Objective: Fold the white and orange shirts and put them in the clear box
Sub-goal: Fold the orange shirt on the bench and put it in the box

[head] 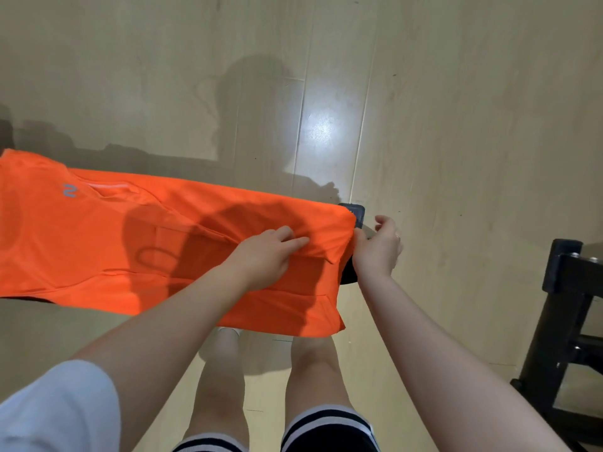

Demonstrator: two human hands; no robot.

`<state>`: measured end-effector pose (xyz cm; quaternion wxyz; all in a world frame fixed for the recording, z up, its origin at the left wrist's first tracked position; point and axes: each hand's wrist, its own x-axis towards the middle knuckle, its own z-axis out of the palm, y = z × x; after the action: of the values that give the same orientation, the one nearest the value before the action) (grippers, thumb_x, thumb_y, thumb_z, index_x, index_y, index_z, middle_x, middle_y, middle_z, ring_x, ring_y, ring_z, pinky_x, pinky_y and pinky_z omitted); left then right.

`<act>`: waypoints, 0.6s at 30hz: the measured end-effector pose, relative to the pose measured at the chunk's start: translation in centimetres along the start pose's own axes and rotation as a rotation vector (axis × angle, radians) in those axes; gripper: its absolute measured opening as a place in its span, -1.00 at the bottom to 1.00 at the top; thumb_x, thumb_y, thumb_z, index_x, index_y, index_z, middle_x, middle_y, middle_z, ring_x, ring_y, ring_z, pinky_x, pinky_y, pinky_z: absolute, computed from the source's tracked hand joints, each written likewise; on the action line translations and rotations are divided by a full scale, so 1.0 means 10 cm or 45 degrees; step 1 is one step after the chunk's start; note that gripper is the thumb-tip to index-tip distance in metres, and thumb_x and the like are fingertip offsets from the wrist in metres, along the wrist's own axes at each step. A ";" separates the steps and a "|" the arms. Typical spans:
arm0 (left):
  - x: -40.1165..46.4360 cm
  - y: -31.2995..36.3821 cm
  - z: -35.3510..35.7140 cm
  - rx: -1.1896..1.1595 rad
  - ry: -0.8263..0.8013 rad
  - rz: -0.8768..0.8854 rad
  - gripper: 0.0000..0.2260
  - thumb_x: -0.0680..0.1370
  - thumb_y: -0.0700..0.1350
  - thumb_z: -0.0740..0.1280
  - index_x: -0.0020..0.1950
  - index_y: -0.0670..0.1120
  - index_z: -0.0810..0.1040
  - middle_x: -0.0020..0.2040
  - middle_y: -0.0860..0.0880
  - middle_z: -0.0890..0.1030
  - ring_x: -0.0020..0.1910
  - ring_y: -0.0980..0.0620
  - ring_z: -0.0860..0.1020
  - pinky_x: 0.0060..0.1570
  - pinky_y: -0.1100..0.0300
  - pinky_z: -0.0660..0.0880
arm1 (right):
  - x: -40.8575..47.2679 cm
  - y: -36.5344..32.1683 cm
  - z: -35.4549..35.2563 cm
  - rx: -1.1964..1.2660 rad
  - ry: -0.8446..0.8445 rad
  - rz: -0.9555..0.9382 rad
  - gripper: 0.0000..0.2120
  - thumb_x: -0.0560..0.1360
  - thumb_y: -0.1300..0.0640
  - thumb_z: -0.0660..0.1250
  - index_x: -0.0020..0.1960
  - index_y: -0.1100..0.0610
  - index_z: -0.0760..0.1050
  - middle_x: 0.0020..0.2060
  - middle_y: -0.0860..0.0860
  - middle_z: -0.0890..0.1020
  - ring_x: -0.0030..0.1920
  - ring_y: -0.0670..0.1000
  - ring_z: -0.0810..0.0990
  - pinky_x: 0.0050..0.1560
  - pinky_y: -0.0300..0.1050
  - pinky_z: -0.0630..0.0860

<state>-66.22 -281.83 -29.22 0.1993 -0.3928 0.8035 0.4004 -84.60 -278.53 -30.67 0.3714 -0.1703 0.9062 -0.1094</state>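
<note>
An orange shirt [107, 236] lies spread flat on a raised surface, its long sides folded inward, stretching from the left edge to the middle of the view. My left hand [266, 257] rests on its right part, fingers pinching a fold of cloth. At the shirt's right end my right hand [378, 247] grips the hem. The white shirt and the clear box are out of view.
A dark object [354, 213] sticks out from under the shirt's right end. A black metal frame [564, 318] stands at the right edge. Pale wooden floor [440, 109] stretches beyond; my legs are below the shirt.
</note>
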 end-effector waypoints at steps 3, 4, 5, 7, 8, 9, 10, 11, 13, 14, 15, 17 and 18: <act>-0.15 -0.06 -0.08 -0.158 -0.038 -0.047 -0.59 0.55 -0.20 0.13 0.39 0.00 0.36 0.35 -0.03 0.40 0.29 -0.08 0.41 0.25 0.04 0.39 | -0.25 -0.18 0.02 -0.279 0.125 -0.543 -0.71 0.45 0.20 0.23 0.17 0.15 0.46 0.19 0.15 0.50 0.15 0.26 0.44 0.11 0.08 0.40; -0.22 -0.10 -0.13 -0.208 -0.011 -0.074 -0.61 0.54 -0.22 0.14 0.37 -0.03 0.39 0.35 -0.04 0.42 0.30 -0.07 0.41 0.27 0.07 0.36 | -0.36 -0.28 0.06 -0.269 0.100 -0.766 -0.74 0.43 0.18 0.19 0.08 0.18 0.50 0.09 0.18 0.55 0.06 0.27 0.48 0.03 0.08 0.44; -0.30 -0.15 -0.18 -0.260 0.045 -0.115 -0.64 0.54 -0.23 0.15 0.34 -0.07 0.42 0.32 -0.07 0.44 0.30 -0.07 0.42 0.28 0.10 0.34 | -0.48 -0.38 0.13 -0.242 0.023 -0.928 -0.75 0.41 0.16 0.15 -0.01 0.19 0.53 -0.01 0.19 0.57 -0.02 0.27 0.51 -0.04 0.08 0.48; -0.49 -0.33 -0.30 -0.358 0.180 -0.234 -0.68 0.55 -0.25 0.18 0.29 -0.15 0.46 0.26 -0.13 0.49 0.28 -0.08 0.44 0.28 0.15 0.30 | -0.72 -0.61 0.32 -0.238 -0.240 -1.104 -0.73 0.40 0.14 0.10 -0.08 0.19 0.53 -0.09 0.18 0.59 -0.06 0.25 0.53 -0.05 0.09 0.50; -0.59 -0.45 -0.35 -0.402 0.252 -0.309 -0.70 0.54 -0.26 0.19 0.26 -0.17 0.48 0.23 -0.16 0.52 0.25 -0.09 0.46 0.25 0.18 0.28 | -0.84 -0.73 0.44 -0.275 -0.368 -1.154 -0.74 0.42 0.15 0.11 -0.06 0.19 0.53 -0.08 0.19 0.59 -0.04 0.25 0.53 -0.02 0.09 0.49; -0.69 -0.60 -0.39 -0.447 0.329 -0.391 -0.72 0.53 -0.28 0.20 0.22 -0.19 0.50 0.19 -0.19 0.55 0.22 -0.10 0.48 0.22 0.19 0.28 | -0.95 -0.84 0.57 -0.324 -0.482 -1.184 -0.75 0.43 0.16 0.13 -0.02 0.20 0.53 -0.05 0.19 0.59 0.00 0.25 0.53 0.01 0.10 0.49; -0.80 -0.75 -0.43 -0.490 0.416 -0.474 -0.73 0.52 -0.29 0.21 0.19 -0.21 0.53 0.16 -0.20 0.57 0.20 -0.12 0.49 0.19 0.19 0.29 | -1.04 -0.93 0.72 -0.387 -0.573 -1.208 -0.76 0.45 0.18 0.16 0.03 0.20 0.53 -0.01 0.20 0.58 0.04 0.25 0.52 0.06 0.11 0.48; -0.89 -0.91 -0.46 -0.536 0.504 -0.560 -0.75 0.51 -0.31 0.22 0.16 -0.22 0.54 0.14 -0.21 0.59 0.18 -0.13 0.50 0.17 0.18 0.31 | -1.12 -1.02 0.86 -0.443 -0.640 -1.225 -0.76 0.46 0.19 0.19 0.08 0.19 0.52 0.02 0.20 0.57 0.08 0.24 0.51 0.09 0.12 0.46; -1.06 -1.23 -0.51 -0.661 0.652 -0.734 -0.78 0.52 -0.30 0.21 0.12 -0.23 0.55 0.11 -0.22 0.60 0.13 -0.14 0.53 0.12 0.17 0.35 | -1.26 -1.17 1.15 -0.495 -0.700 -1.237 -0.73 0.49 0.21 0.22 0.17 0.20 0.49 0.08 0.21 0.54 0.12 0.25 0.50 0.13 0.12 0.45; -1.14 -1.40 -0.53 -0.729 0.693 -0.812 -0.79 0.53 -0.30 0.21 0.11 -0.23 0.55 0.10 -0.22 0.61 0.11 -0.14 0.54 0.11 0.16 0.37 | -1.32 -1.24 1.29 -0.491 -0.696 -1.239 -0.70 0.49 0.22 0.22 0.21 0.21 0.46 0.11 0.22 0.52 0.14 0.25 0.49 0.14 0.12 0.45; -1.20 -1.56 -0.54 -0.784 0.711 -0.873 -0.79 0.53 -0.29 0.20 0.12 -0.22 0.54 0.09 -0.23 0.61 0.10 -0.14 0.55 0.10 0.15 0.39 | -1.38 -1.31 1.42 -0.491 -0.671 -1.240 -0.67 0.50 0.21 0.21 0.25 0.21 0.43 0.16 0.22 0.50 0.17 0.26 0.47 0.16 0.12 0.44; -1.31 -1.88 -0.57 -0.834 0.708 -0.924 -0.78 0.52 -0.29 0.20 0.13 -0.21 0.53 0.09 -0.23 0.61 0.10 -0.16 0.56 0.13 0.08 0.41 | -1.50 -1.44 1.68 -0.538 -0.596 -1.197 -0.61 0.51 0.16 0.21 0.32 0.22 0.35 0.26 0.20 0.43 0.22 0.25 0.42 0.18 0.10 0.42; -1.35 -2.02 -0.58 -0.843 0.701 -0.921 -0.77 0.52 -0.29 0.20 0.14 -0.21 0.52 0.10 -0.23 0.60 0.10 -0.17 0.56 0.14 0.06 0.41 | -1.55 -1.49 1.81 -0.581 -0.554 -1.159 -0.59 0.51 0.13 0.22 0.33 0.22 0.33 0.27 0.19 0.42 0.23 0.24 0.40 0.19 0.09 0.40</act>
<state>-42.03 -287.62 -26.97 -0.0272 -0.7751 0.4713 0.4200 -58.10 -287.43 -28.66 0.4191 -0.6395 0.6442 -0.0220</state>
